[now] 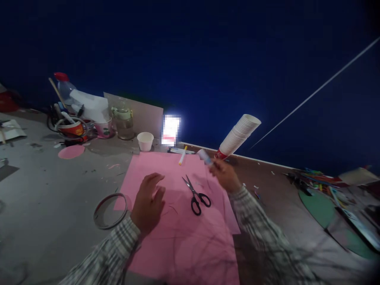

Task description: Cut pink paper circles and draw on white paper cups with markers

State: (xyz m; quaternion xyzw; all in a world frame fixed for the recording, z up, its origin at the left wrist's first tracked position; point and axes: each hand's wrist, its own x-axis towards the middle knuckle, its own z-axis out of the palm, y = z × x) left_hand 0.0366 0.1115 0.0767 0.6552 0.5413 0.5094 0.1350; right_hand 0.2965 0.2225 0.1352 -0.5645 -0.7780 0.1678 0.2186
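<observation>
White tube (204, 156): in the right hand, above the far right corner of the pink paper; motion blur hides its details.
Right hand (226, 174): fingers closed around the tube, just in front of the cup stack.
Left hand (149, 201): fingers curved and spread from the thumb, grip open, over the left part of the pink paper; whether it touches the paper, I cannot tell.
Pink paper (184, 253): sheets lying flat and overlapping between the two arms.
Scissors (194, 192): on the paper between the hands, blades slightly apart, black handles toward the person.
Marker (183, 155): white with yellow ends, at the paper's far edge.
Grey ring (102, 227): on the table (44, 194), beside the left wrist.
Paper cup (145, 141): upright, just beyond the paper.
Cup stack (239, 135): leaning right, red at the bottom.
Glass jar (124, 124): left of the paper cup.
</observation>
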